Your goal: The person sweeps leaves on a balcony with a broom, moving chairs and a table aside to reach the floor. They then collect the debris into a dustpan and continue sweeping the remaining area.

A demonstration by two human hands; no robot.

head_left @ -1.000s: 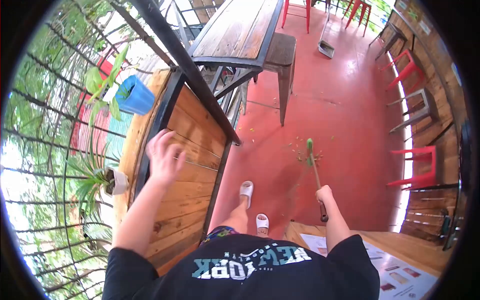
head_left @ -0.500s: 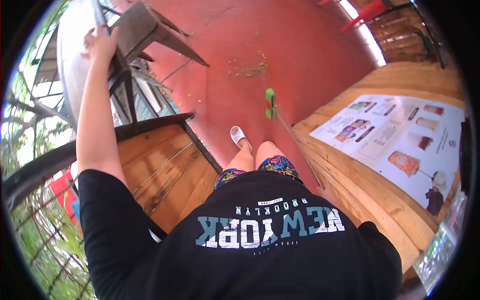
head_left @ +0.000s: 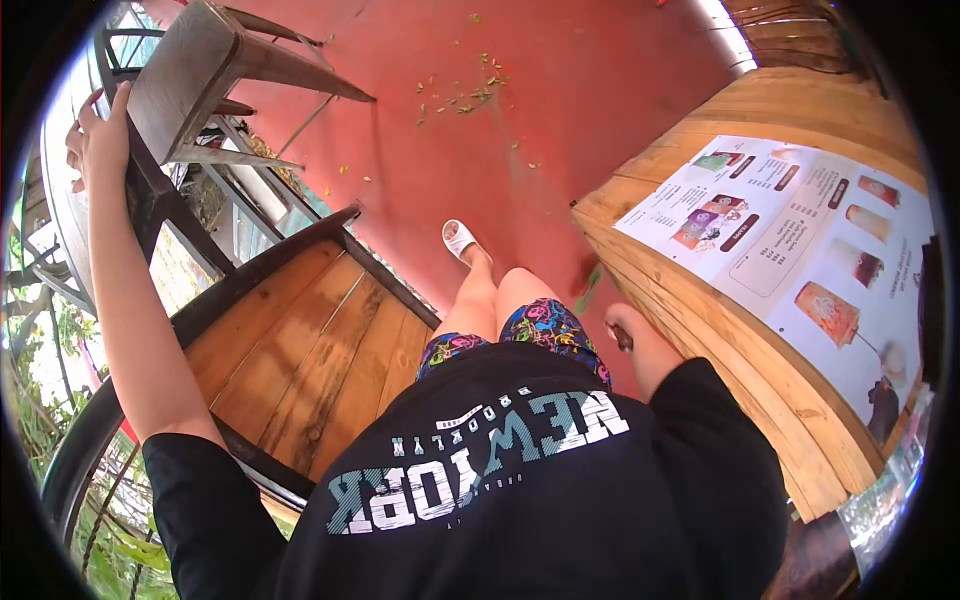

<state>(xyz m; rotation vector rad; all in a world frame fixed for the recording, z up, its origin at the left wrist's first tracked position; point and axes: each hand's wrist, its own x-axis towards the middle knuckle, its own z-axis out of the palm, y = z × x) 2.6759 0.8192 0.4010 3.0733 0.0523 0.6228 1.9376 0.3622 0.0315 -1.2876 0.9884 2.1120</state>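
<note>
My left hand (head_left: 100, 140) is at the far left, arm stretched out, its fingers curled over a dark metal rail (head_left: 147, 180) beside a pale curved surface. Low by my right thigh, my right hand (head_left: 640, 335) is closed around the dark end of a handle (head_left: 624, 340). A green broom head (head_left: 588, 288) shows partly on the red floor between that hand and the wooden counter; most of its stick is hidden. Several small leaves (head_left: 465, 100) lie scattered on the floor ahead.
A grey metal stool (head_left: 190, 80) stands at the upper left. Below it is a slatted wooden panel (head_left: 300, 350) with a dark frame. On my right, the wooden counter (head_left: 690, 300) carries a printed drinks menu (head_left: 790, 230). My white shoe (head_left: 460, 238) is on the red floor (head_left: 480, 180).
The green broom head has swung from ahead of my feet back toward my right side. My right hand has come into clearer view. My left hand has moved left and down in the view.
</note>
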